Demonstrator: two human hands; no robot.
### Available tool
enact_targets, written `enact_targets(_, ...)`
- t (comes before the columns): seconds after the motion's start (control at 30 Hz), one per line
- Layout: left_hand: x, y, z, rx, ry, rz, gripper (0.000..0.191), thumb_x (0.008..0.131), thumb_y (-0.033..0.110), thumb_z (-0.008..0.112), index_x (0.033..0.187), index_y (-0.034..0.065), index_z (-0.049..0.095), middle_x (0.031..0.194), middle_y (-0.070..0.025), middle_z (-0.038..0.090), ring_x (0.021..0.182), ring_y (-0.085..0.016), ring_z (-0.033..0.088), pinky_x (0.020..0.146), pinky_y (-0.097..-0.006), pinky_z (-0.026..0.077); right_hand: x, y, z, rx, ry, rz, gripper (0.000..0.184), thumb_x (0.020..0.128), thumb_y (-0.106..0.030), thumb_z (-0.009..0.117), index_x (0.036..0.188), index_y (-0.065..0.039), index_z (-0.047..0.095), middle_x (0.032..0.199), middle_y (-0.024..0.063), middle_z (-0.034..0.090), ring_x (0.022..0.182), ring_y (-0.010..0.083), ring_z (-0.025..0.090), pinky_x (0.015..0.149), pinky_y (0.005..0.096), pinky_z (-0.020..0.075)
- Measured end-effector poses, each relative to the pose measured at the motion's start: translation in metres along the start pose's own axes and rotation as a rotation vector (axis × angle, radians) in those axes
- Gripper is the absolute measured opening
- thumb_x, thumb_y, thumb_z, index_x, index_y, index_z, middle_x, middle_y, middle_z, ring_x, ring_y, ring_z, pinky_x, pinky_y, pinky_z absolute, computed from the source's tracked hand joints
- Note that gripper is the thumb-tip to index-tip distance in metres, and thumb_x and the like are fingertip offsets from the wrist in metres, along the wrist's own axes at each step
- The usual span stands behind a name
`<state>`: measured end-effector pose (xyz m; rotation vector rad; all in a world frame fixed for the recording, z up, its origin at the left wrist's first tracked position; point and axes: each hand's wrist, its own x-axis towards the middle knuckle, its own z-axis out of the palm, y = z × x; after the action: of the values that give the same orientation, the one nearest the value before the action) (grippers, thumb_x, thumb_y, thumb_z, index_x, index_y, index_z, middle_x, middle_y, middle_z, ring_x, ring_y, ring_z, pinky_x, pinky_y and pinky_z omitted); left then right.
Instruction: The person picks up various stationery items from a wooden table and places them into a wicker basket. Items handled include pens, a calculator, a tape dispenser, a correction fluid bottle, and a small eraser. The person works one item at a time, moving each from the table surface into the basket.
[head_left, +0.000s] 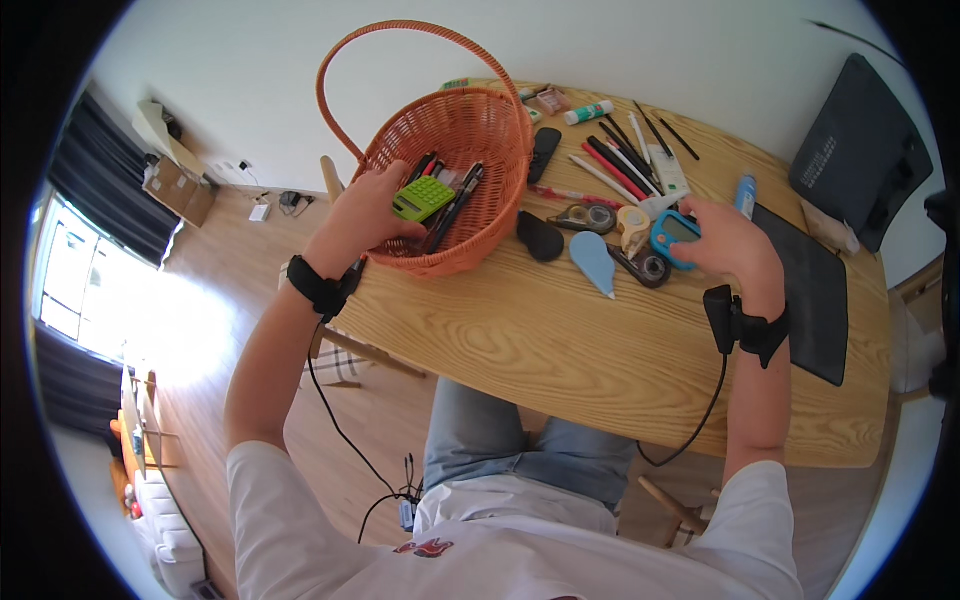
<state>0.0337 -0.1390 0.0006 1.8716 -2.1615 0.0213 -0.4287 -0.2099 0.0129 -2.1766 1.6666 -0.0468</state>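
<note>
Over the left rim of an orange wicker basket (480, 251) reaches my left hand (367, 210), its thumb and fingers around a lime-green calculator (424, 196). Several pens (459, 201) lie under and beside the calculator inside the basket. On the right, my right hand (724, 236) grips a blue digital timer (673, 238) between thumb and fingers, at the table surface. Close to the timer are a dark correction tape (649, 267), a cream correction tape (634, 226) and a light-blue teardrop-shaped case (592, 259). A black case of similar shape (540, 237) lies nearer the basket.
Behind these, several pens and pencils (619, 161), a glue stick (589, 112) and a black case (544, 154) spread over the wooden table (525, 322). A dark mat (814, 300), a light-blue tube (745, 196) and a black panel (855, 157) stand or lie rightward. Cables hang from both wrist straps.
</note>
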Motion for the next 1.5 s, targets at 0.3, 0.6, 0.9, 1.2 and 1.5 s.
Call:
enact_targets(0.3,0.001,0.01,-0.003,0.062,-0.141,-0.128,0.068,0.07,0.04,0.098,0.118,0.0033,0.069,0.105,-0.0175,0.076,0.103,-0.035,0.073,0.088,-0.0443,0.056,0.014,0.013,0.012,-0.035,-0.012,-0.008,0.061,0.079,-0.024,0.091,0.131,-0.004,0.067,0.123,0.022,0.073,0.113,0.038,0.071,0.096,0.0447,0.0567)
enact_targets(0.6,-0.005,0.014,-0.001,0.073,-0.124,-0.138,0.068,0.069,0.043,0.098,0.12,0.0064,0.072,0.112,-0.0119,0.075,0.111,-0.031,0.07,0.094,-0.0427,0.056,0.021,0.014,0.019,-0.071,-0.023,-0.019,0.064,0.076,-0.021,0.093,0.132,-0.004,0.067,0.126,0.0221,0.071,0.115,0.0383,0.07,0.097,0.0446,0.0559)
enact_targets(0.9,-0.007,0.016,0.001,0.029,-0.101,-0.133,0.069,0.064,0.038,0.101,0.117,0.0055,0.07,0.107,-0.0121,0.074,0.106,-0.032,0.07,0.09,-0.0431,0.055,0.02,0.003,0.02,-0.057,-0.04,0.12,0.067,0.073,-0.019,0.095,0.133,-0.005,0.066,0.128,0.023,0.067,0.118,0.0391,0.067,0.099,0.0458,0.0552)
enact_targets(1.2,-0.007,0.016,0.0,0.011,-0.094,-0.14,0.072,0.062,0.036,0.102,0.119,0.0047,0.071,0.111,-0.012,0.073,0.107,-0.032,0.07,0.092,-0.0431,0.056,0.02,0.001,0.022,-0.036,-0.036,0.162,0.07,0.071,-0.018,0.095,0.133,-0.006,0.064,0.129,0.0226,0.064,0.117,0.0401,0.067,0.098,0.0463,0.0558)
enact_targets(1.5,-0.007,0.016,0.001,0.016,-0.108,-0.173,0.071,0.065,0.037,0.101,0.121,0.005,0.072,0.121,-0.0111,0.071,0.112,-0.031,0.069,0.096,-0.0415,0.057,0.02,0.001,0.025,-0.076,-0.019,0.131,0.076,0.063,-0.017,0.098,0.13,-0.008,0.063,0.127,0.0224,0.065,0.118,0.041,0.068,0.099,0.0462,0.0559)
